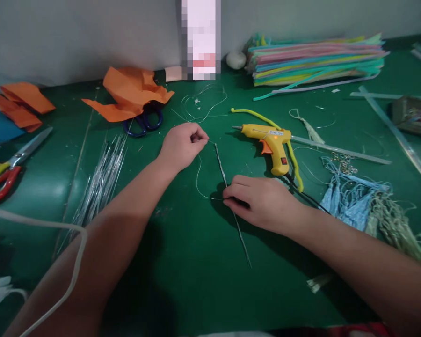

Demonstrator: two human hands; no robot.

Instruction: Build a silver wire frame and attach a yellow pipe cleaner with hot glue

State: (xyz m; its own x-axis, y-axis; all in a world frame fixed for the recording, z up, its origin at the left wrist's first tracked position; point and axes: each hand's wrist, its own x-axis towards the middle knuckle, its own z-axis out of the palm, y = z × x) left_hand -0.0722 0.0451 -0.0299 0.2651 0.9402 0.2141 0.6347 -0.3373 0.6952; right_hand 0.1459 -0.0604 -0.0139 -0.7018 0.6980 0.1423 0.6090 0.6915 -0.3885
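My left hand (pixel 182 146) pinches a thin, clear thread near the top end of a twisted wire stem (pixel 219 161). Lower down, my right hand (pixel 257 199) is closed on the same stem, gripping it between thumb and fingers. The stem runs on below the right hand, and its strands part slightly at the bottom tip. A loop of the fine thread (pixel 197 180) hangs between the two hands. Just beyond the right hand lies a yellow glue gun (pixel 266 135) with an orange trigger and a clear glue stick in its back.
To the left are loose silver wires (pixel 103 180), red-and-yellow-handled scissors (pixel 14 161), blue-handled scissors (pixel 143 122) and orange paper (pixel 126 91). On the right lie blue tassels (pixel 354 196), a yellow pipe cleaner (pixel 294 164) and a dark box (pixel 414 114). Coloured pipe cleaners (pixel 315 61) are piled behind.
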